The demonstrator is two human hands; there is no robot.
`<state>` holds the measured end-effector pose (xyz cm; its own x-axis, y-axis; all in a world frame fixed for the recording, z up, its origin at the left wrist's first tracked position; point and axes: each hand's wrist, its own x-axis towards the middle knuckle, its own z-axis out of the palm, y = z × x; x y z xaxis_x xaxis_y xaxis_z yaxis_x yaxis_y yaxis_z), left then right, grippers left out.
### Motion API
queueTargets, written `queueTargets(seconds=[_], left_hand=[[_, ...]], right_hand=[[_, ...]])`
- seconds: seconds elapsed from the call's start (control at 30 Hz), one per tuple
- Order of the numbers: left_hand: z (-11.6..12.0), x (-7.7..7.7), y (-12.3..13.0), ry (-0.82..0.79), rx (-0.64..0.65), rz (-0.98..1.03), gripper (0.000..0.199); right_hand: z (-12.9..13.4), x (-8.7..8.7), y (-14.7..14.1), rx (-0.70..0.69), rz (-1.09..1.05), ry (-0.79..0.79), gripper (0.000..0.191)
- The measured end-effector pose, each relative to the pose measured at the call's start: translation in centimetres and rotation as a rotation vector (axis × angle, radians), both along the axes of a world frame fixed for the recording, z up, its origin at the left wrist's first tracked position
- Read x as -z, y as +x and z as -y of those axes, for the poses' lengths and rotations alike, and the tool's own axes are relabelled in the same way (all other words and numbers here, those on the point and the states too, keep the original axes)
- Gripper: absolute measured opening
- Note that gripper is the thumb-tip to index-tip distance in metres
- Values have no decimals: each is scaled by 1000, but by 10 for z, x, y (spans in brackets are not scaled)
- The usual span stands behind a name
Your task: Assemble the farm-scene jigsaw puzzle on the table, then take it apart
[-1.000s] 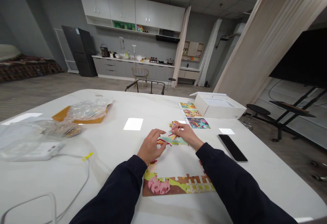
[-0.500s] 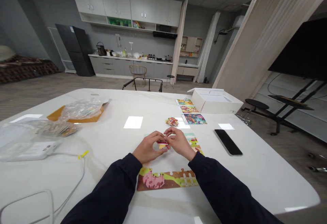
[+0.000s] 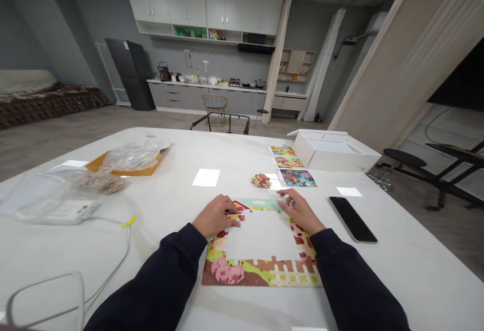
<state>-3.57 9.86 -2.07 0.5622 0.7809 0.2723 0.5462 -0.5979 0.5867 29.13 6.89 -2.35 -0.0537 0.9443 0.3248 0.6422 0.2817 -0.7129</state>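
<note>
A jigsaw puzzle border (image 3: 260,273) lies flat on the white table, its middle bare tabletop. It shows a pink pig at lower left, a white fence along the bottom and a red-roofed barn at upper left. My left hand (image 3: 217,216) is at the upper left corner, thumb and fingers closed on a small red and yellow puzzle piece (image 3: 240,216). The fingers partly cover that piece. Over the top right corner, my right hand (image 3: 300,211) has its fingers apart, with nothing seen in them. Beyond the border sits a small pile of loose pieces (image 3: 260,180).
Picture cards (image 3: 297,178) lie beside an open white box (image 3: 336,154) at the back right. A black phone (image 3: 352,219) rests right of my right hand. Leftward are plastic-wrapped items (image 3: 130,157) on an orange tray, a white power strip (image 3: 71,211) and its cable (image 3: 113,265).
My hands were together over the puzzle's middle on a red and yellow piece. They have parted: the left to the upper left corner, the right to the top right. The view has shifted.
</note>
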Motion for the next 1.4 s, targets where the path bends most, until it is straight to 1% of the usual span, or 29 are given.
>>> queueTargets(seconds=[0.07,0.13,0.27,0.4,0.73,0.87,1.03,1.23,1.4], left_hand=[[0,0,0,0,27,-8,27],[0,0,-2,19,73,-18,22],[-1,1,-5,70,123,-37,14],[-2,2,-7,111,159,-71,16],[0,-1,-7,112,119,-113,14],[-1,-3,-9,113,145,-126,17],[1,-2,-9,146,196,-78,16],[4,-1,-4,165,177,-49,16],[6,-3,-3,162,143,-50,17]], right_hand=[[-1,8,1,-34,42,-14,29],[-2,12,0,-41,59,-30,29],[-2,13,-1,-39,61,-51,30],[-3,15,0,-32,58,-66,30],[-1,15,-1,-31,59,-64,30],[0,14,-1,-20,61,-62,29],[-1,14,-2,-40,61,-72,29],[-1,14,-2,-44,74,-75,29],[-1,14,-1,-47,67,-78,29]])
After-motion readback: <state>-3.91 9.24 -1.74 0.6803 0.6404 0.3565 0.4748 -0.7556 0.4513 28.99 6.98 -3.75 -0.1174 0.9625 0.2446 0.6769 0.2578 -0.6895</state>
